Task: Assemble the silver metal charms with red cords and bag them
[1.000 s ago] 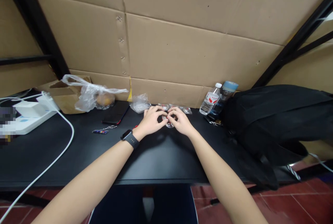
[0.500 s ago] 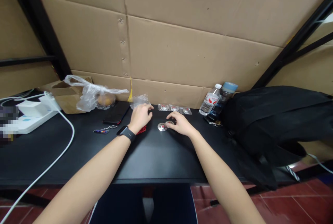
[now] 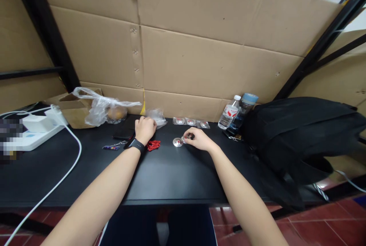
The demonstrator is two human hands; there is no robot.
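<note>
Nearest me, the front edge of the black table (image 3: 171, 199) runs straight across, and behind it lies a broad bare stretch between my two forearms, the best free room I have. To the left, a white cable (image 3: 73, 158) loops across the top toward a power strip (image 3: 28, 137). To the right, a black bag (image 3: 300, 135) slumps over the edge and closes off that side.

Further in, my left hand (image 3: 145, 128) lies knuckles up with a red cord (image 3: 153, 145) just beside the wrist and a keychain (image 3: 111, 147) to its left. Its fingers curl onto a small clear bag (image 3: 158, 116); I cannot tell whether they grip it. My right hand (image 3: 198, 140) has its fingertips pinched shut on a small disc (image 3: 185, 138), low on the table. A silver disc (image 3: 177, 142) lies flat just left of that pinch, outside it, between my two hands.

Beyond, a strip of packed discs (image 3: 191, 122) lies near the cardboard wall (image 3: 200, 55), with two bottles (image 3: 228, 112) standing at its right. That wall ends my reach.
</note>
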